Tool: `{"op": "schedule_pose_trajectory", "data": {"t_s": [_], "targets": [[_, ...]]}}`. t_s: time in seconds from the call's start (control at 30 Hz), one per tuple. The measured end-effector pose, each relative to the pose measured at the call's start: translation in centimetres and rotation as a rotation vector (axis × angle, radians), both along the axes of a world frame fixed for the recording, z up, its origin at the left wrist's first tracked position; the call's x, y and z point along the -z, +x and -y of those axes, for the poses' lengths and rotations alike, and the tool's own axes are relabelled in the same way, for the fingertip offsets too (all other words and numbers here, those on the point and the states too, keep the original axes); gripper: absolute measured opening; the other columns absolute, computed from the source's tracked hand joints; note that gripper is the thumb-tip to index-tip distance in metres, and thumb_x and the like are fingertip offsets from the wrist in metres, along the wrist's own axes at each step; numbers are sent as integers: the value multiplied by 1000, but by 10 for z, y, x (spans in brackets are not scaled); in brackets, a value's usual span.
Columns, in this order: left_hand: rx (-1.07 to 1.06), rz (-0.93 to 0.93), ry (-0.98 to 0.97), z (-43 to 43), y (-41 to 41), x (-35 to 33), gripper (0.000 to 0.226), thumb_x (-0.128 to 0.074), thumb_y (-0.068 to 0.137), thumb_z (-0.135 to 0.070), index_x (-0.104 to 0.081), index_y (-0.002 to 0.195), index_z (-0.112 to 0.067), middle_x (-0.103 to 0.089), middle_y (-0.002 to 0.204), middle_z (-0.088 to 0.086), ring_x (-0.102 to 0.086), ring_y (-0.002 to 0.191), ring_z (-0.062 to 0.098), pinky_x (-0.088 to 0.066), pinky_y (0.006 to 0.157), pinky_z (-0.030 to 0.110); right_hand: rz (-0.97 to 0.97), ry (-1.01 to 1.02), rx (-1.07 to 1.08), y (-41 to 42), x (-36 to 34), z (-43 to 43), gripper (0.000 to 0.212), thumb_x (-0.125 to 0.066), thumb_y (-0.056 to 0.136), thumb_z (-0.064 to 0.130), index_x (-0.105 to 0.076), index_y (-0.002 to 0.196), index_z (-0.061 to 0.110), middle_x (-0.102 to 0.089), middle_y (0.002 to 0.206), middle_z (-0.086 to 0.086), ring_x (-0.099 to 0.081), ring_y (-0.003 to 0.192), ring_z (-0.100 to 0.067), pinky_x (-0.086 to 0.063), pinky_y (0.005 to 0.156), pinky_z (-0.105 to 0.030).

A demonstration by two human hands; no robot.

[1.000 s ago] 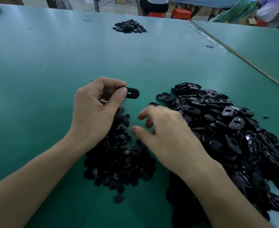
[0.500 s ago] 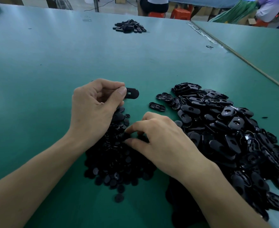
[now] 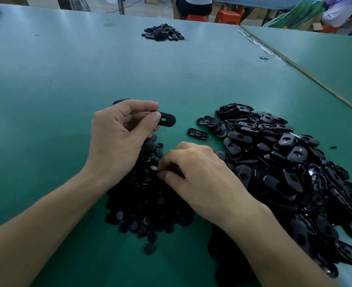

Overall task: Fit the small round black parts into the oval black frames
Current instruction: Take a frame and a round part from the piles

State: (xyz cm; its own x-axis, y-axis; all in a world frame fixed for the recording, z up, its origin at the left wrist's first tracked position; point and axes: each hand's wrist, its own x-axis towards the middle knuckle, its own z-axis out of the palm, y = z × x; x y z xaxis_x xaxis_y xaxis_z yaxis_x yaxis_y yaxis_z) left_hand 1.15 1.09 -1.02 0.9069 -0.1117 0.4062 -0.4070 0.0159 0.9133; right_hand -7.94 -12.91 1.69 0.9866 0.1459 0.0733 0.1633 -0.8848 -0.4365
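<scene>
Pick-up step: the left hand (image 3: 119, 137) pinches one oval frame (image 3: 167, 119) clear of the table (image 3: 46, 79), while the right hand (image 3: 200, 177) curls its fingertips into the round parts heap (image 3: 150, 199), with capture of a part not discernible; the next move requires aligning one part with the frame's opening.

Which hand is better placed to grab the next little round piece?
The right hand: its fingers are down on the pile of round parts. The left hand is busy, pinching an oval frame.
</scene>
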Motion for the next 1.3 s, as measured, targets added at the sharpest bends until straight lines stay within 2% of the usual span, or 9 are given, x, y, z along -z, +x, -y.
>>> {"op": "schedule_pose_trajectory", "data": {"t_s": [0.17, 0.47, 0.63, 0.73, 0.87, 1.0, 1.1, 1.2, 1.3], "targets": [[-3, 20, 34, -2, 0, 0, 13, -73, 87, -22, -73, 94, -33, -77, 85, -10, -70, 68, 5, -58, 67, 20, 17, 4, -7, -1, 0, 0, 23, -60, 96, 39, -67, 117, 33, -58, 100, 7, -54, 97, -16, -44, 85, -35], [-10, 9, 52, 0, 1, 1, 11, -74, 84, -26, -73, 90, -35, -77, 85, -11, -73, 76, 8, -59, 71, 24, 73, -52, -48, 0, 0, -2, 16, -58, 97, 32, -71, 106, 31, -59, 99, 6, -55, 97, -19, -43, 84, -38], [-12, 15, 47, 0, 1, -1, 11, -73, 83, -24, -72, 90, -33, -77, 84, -13, -71, 73, 5, -57, 68, 19, 200, 52, -8, 0, 1, -2, 9, -64, 90, 31, -71, 91, 25, -57, 85, 5, -56, 80, -19, -44, 70, -34], [1, 25, 38, 0, -1, -1, 14, -73, 86, -19, -72, 91, -32, -77, 84, -12, -71, 72, 4, -54, 66, 15, 213, 185, 41, 0, 1, -3, 13, -63, 87, 25, -57, 79, 17, -55, 79, 4, -54, 75, -19, -48, 69, -38], [3, 27, 47, 0, -1, -1, 17, -74, 88, -13, -73, 91, -30, -77, 85, -10, -71, 71, 4, -54, 65, 15, 203, 261, 80, 1, -1, 0, 19, -61, 86, 13, -47, 74, 9, -55, 72, 0, -46, 66, -18, -43, 60, -40], [5, 30, 49, -1, -1, -2, 16, -74, 88, -13, -73, 91, -29, -77, 83, -10, -72, 69, 6, -54, 65, 16, 220, 297, 108, 1, 0, 1, 20, -65, 80, 14, -47, 71, 12, -55, 64, 0, -46, 58, -18, -43, 54, -42], [3, 33, 53, 0, -1, -1, 18, -74, 88, -11, -73, 90, -29, -77, 81, -11, -70, 67, 5, -53, 65, 15, 233, 345, 101, 1, 3, 3, 15, -67, 80, 11, -54, 80, 18, -60, 61, 1, -54, 56, -16, -49, 55, -40], [1, 41, 59, 0, 0, -2, 19, -74, 88, -10, -72, 89, -29, -76, 80, -12, -70, 67, 4, -53, 65, 15, 207, 363, 91, 3, 6, 5, 25, -64, 88, 9, -69, 109, 23, -71, 72, 3, -65, 66, -13, -56, 66, -38], [6, 43, 59, 0, -1, -2, 19, -74, 89, -10, -72, 89, -28, -76, 80, -13, -70, 66, 3, -53, 64, 14, 209, 371, 99, 5, 8, 6, 20, -64, 94, 11, -76, 108, 19, -74, 86, 8, -68, 75, -6, -58, 73, -31]]}}
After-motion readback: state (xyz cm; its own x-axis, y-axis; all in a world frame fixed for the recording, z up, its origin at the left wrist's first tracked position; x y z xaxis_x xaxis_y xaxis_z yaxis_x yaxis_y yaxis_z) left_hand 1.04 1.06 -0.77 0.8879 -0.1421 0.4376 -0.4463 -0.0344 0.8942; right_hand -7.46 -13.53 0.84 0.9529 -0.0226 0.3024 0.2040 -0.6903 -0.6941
